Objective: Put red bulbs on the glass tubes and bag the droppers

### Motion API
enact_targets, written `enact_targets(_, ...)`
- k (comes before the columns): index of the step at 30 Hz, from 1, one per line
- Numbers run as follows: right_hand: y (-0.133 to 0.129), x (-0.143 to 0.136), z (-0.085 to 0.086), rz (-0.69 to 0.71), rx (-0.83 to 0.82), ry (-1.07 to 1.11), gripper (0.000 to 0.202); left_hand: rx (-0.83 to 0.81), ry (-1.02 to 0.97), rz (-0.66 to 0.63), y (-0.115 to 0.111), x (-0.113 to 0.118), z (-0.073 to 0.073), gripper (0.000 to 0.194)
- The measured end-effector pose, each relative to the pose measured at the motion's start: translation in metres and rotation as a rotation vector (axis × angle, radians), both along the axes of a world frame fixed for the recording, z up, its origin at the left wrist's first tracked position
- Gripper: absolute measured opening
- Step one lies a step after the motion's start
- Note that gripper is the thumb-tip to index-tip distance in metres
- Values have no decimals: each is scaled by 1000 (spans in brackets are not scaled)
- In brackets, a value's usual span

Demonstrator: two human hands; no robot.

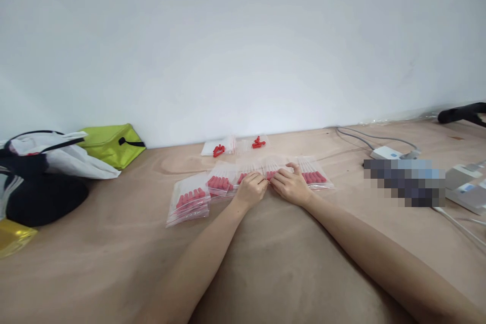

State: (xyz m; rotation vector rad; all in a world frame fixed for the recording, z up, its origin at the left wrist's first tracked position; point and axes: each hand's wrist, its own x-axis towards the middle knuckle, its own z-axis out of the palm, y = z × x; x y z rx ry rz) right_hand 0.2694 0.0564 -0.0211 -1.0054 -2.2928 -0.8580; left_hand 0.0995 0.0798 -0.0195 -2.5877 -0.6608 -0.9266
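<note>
Clear zip bags holding pink-tipped sticks lie in an overlapping row across the table. My left hand (250, 189) is closed, its fingers pinched at the near edge of a middle bag (248, 167). Right beside it, my right hand (290, 186) has its fingers curled down on the neighbouring bag (271, 164), with one finger raised. The fingertips of both hands nearly meet, and what lies under them is partly hidden. A further bag (314, 177) shows to the right of my right hand. Left of my left hand are another bag (219, 182) and a small stack of bags (192, 197).
Behind the row lie two clear bags with small red pieces (218, 151) (258, 142), close to the wall. A lime-green bag (110, 144), a white cloth bag (76, 157) and a black cap (47, 200) crowd the left. White adapters (386, 153) and cables (357, 135) occupy the right.
</note>
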Motion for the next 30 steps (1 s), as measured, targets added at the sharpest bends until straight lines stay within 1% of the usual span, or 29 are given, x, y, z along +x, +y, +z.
enact_targets(5,-2,2,2,11,41,-45,27,-23,-44,-6,-1,0,-2,28)
enact_targets(9,-4,4,2,-10,39,-40,26,-41,-73,-13,-1,-1,-2,26)
enact_targets(16,-7,11,5,-130,55,-36,27,-63,-96,-11,0,-3,-3,24)
enact_targets(20,-7,21,6,-172,10,-49,26,-83,-86,-2,1,-3,-5,25)
enact_targets(24,-8,37,2,-203,-40,-25,24,-103,-70,7,0,-4,-5,24)
enact_targets(30,-9,52,-3,-261,-58,38,27,-130,-46,23,2,-2,-6,25)
